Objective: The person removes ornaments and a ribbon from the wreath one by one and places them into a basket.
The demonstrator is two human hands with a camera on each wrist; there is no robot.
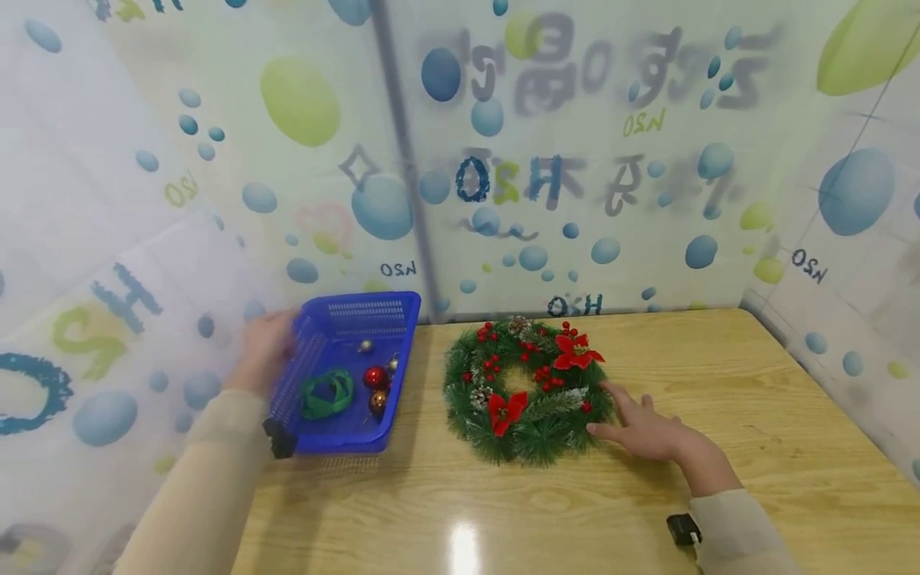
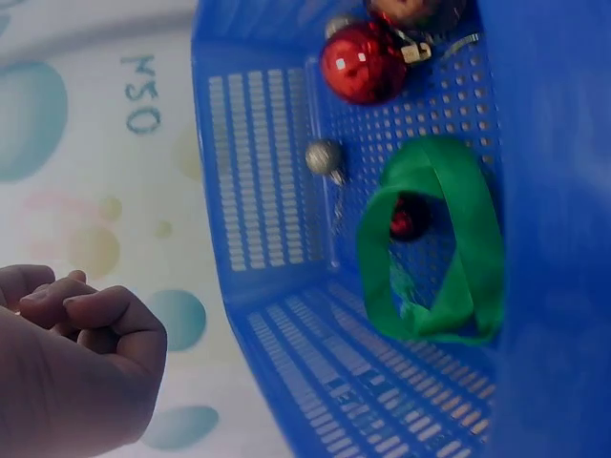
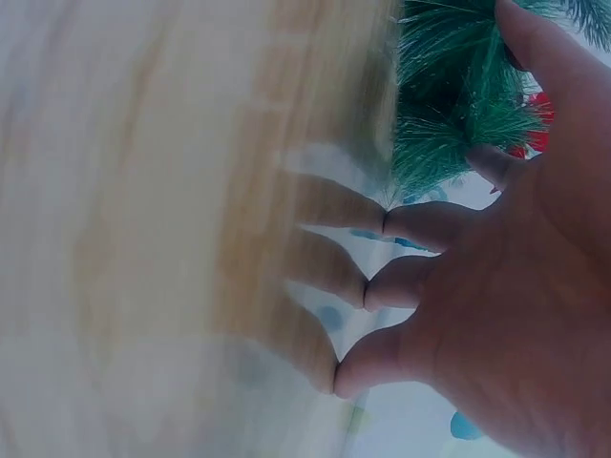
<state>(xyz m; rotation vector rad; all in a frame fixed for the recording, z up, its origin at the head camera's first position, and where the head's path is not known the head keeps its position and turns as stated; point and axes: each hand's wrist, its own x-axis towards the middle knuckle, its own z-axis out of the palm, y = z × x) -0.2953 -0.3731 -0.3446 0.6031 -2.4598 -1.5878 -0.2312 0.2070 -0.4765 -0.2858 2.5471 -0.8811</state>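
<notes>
A green wreath with red flowers, red berries and pine cones lies flat on the table. My right hand is at its right edge, with thumb and index finger spread against the needles. In the right wrist view the other fingertips rest on the tabletop. My left hand, blurred, overlaps the left rim of a blue plastic basket in the head view. The left wrist view shows this hand beside the basket, fingers loosely curled and holding nothing. Inside the basket are a looped green ribbon and several baubles, including a red bauble.
The wooden table reaches back to a patterned curtain that also hangs at both sides. A small silver bauble and a bronze bauble lie in the basket, which stands left of the wreath.
</notes>
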